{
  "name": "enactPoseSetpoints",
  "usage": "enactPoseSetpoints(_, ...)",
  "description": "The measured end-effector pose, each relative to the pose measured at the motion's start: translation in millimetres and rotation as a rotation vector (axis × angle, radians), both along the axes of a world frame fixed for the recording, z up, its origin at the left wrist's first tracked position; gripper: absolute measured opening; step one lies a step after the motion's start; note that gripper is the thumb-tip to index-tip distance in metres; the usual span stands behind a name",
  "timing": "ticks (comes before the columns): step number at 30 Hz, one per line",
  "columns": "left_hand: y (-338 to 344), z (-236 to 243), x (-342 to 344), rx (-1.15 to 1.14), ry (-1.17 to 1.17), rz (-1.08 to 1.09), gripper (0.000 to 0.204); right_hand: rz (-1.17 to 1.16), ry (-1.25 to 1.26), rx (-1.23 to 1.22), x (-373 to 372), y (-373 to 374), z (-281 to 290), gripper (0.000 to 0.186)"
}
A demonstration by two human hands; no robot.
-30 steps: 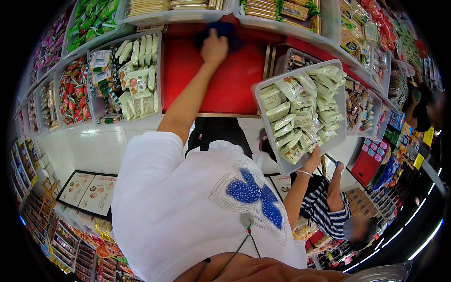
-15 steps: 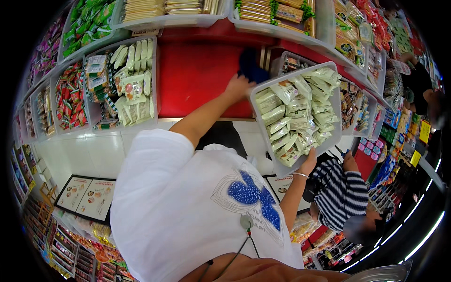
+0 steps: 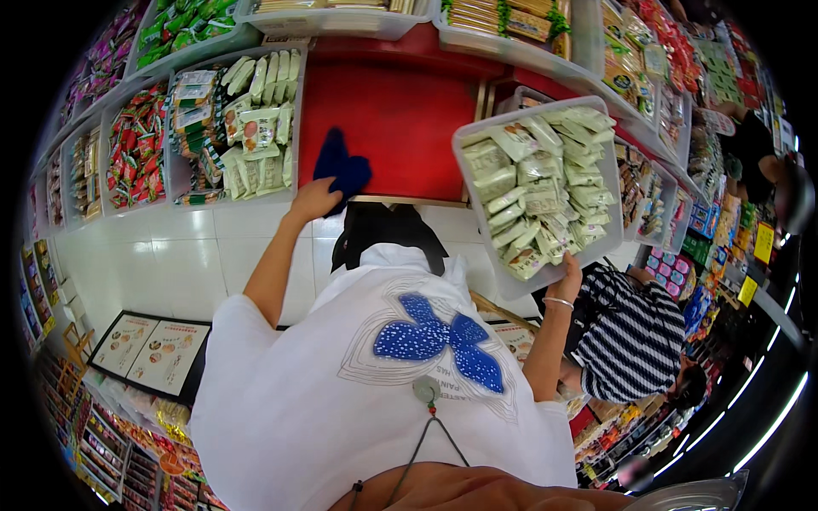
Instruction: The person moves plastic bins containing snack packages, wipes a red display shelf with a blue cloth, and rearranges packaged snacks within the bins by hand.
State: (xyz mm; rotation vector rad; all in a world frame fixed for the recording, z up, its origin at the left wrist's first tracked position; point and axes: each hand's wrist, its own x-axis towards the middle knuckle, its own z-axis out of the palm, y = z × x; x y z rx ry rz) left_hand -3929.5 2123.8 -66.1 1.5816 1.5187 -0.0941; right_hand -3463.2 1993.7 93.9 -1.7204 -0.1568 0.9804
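Note:
In my left hand [image 3: 315, 200] is a dark blue cloth [image 3: 342, 170], gripped by its near end at the front left of the bare red shelf [image 3: 388, 119]. The cloth's far part rests on that red surface. My right hand [image 3: 569, 279] grips the near edge of a clear plastic bin [image 3: 477, 223], fingers partly hidden by it. Pale green wrapped snack packets [image 3: 541, 192] fill the bin, which is tilted at the right end of the red shelf, over neighbouring bins.
Left of the shelf, another bin [image 3: 294, 128] holds similar green packets, beside red-wrapped snacks [image 3: 136, 145]. Bins of long packets [image 3: 503, 25] line the far side. At right, close to my right arm, a person in a striped shirt [image 3: 635, 336] bends over. White tiles [image 3: 256, 238] cover the floor.
My left hand and the blue cloth have swept from the shelf's far right to its front left. The right hand still holds the bin, which has hardly moved.

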Motion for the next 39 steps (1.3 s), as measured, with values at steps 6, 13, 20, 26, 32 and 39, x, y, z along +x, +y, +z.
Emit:
enactPoseSetpoints(6, -39.9, 41.2, 13.3, -0.33, -0.38, 0.143, 0.065, 0.114, -0.124, 0.04, -33.0, 7.4, 28.4, 0.047)
enactPoseSetpoints(13, -57.0, 73.9, 42.3, -0.749, -0.668, 0.363, 0.066, 0.54, -0.18, -0.025, -66.2, 51.8, 9.5, 0.038)
enactPoseSetpoints(20, -69.7, 55.7, 34.3, -0.759, -0.67, 0.94, 0.04, 0.986, -0.518, -0.253, -97.9, 155.0, -59.3, 0.042)
enactPoseSetpoints(26, -47.8, 33.8, 57.3, -0.794, -0.657, 0.95, 0.044, 1.078, -0.938, -0.307, -82.4, 191.5, -97.8, 0.033)
enactPoseSetpoints(32, -48.2, 3.6, 64.8, -0.827, -0.666, 0.971, 0.034, 0.919, -1.211, -0.111, -86.1, 161.2, -51.9, 0.023)
enactPoseSetpoints(39, -39.7, -9.8, 72.4, -0.825, -0.607, 0.93, 0.036, 1.068, -1.298, -0.115, -111.6, 83.1, -80.8, 0.014)
